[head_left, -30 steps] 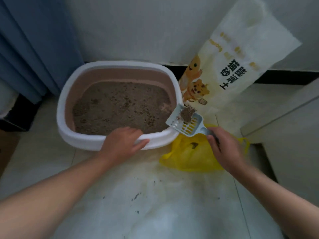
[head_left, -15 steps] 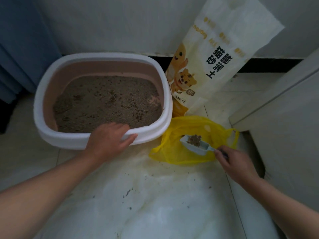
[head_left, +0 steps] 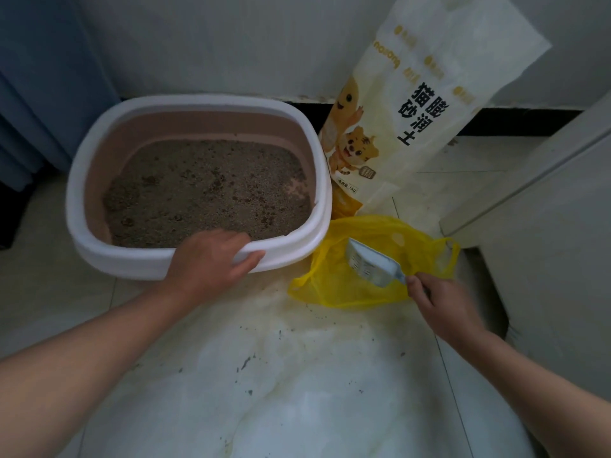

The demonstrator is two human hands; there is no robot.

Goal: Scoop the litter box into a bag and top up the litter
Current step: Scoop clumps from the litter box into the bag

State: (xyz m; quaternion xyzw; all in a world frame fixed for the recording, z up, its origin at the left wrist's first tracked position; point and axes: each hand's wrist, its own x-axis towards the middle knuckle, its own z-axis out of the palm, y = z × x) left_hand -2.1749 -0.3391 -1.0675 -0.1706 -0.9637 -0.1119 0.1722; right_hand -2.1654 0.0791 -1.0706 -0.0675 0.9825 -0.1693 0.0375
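The right hand (head_left: 443, 305) grips the scoop (head_left: 370, 264), now tipped empty over the bag (head_left: 334, 289); the left hand (head_left: 208, 259) still grips the litter box (head_left: 198, 102).

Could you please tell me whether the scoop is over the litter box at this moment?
No, the scoop, gripped by the right hand, is tilted over the yellow bag beside the litter box.

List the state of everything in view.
litter box: filled with clumpy litter.
yellow bag: open on floor.
litter scoop: tipped sideways over the yellow bag, no clump visible.
litter sack: upright against the wall.
left hand: grips litter box rim.
right hand: holds scoop handle.
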